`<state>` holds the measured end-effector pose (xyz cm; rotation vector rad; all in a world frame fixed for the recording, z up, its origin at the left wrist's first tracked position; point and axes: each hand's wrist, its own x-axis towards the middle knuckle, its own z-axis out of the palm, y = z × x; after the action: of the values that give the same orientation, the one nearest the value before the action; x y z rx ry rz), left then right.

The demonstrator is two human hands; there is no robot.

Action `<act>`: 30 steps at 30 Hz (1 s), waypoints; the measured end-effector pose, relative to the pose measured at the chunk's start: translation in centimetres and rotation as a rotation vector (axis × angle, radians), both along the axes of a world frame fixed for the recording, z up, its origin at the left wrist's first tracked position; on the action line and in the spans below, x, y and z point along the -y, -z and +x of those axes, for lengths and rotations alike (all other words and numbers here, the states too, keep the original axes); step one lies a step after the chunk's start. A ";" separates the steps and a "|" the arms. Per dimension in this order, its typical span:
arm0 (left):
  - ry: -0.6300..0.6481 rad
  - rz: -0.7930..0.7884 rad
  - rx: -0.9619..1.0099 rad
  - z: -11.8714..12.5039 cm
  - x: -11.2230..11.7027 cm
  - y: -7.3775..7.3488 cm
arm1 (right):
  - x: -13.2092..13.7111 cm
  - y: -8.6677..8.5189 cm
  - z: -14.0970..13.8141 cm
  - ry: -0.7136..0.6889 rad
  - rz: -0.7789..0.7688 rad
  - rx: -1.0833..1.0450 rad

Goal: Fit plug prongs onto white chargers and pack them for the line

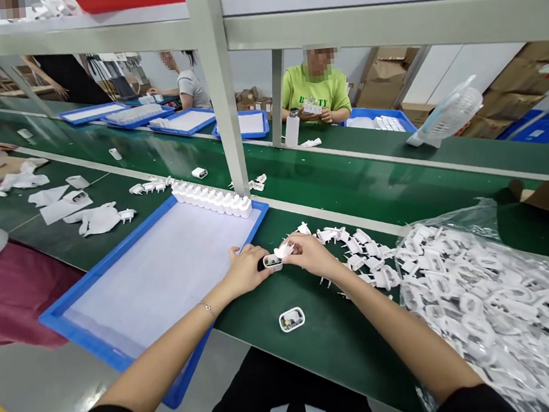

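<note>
Between the fingers of my left hand (247, 269) is a white charger housing (273, 265), its open side showing parts inside. My right hand (310, 254) pinches a white plug cover (284, 250) right at the housing's edge; whether the two pieces touch I cannot tell. A second open housing (292, 320) lies on the green bench in front of me, with small components visible in it. Loose white plug covers (363, 256) with prongs are scattered just beyond my right hand.
At my left a blue tray (116, 265) holds a row of white chargers (211, 200) along its far edge. A plastic bag of white covers (485, 309) fills the right side. A metal post (221, 95) rises behind the tray. Co-workers sit across the green belt (330, 185).
</note>
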<state>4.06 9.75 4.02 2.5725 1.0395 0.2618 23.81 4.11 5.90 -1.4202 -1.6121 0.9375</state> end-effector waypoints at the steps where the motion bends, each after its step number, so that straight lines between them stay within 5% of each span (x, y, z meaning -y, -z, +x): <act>1: 0.000 -0.017 0.004 0.0 -0.2 0.2 | -0.3 -0.3 -0.3 -0.024 0.028 0.060; 7: -0.020 -0.085 0.029 -0.1 -0.6 0.9 | -1.7 -1.0 -2.0 -0.244 0.173 0.481; 15: -0.011 -0.084 0.036 0.1 -0.2 0.6 | -2.1 -1.1 -1.9 -0.246 0.091 0.664; 22: 0.035 -0.159 0.146 -0.7 -0.2 0.2 | -1.3 -0.9 -1.8 -0.164 -0.008 0.636; 30: 0.041 -0.002 0.093 -0.6 0.4 0.4 | -0.5 0.4 -2.0 -0.153 0.042 0.449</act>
<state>3.47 9.38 3.67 2.5500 0.9526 0.3659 21.80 4.64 5.51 -1.5721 -2.0798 0.6918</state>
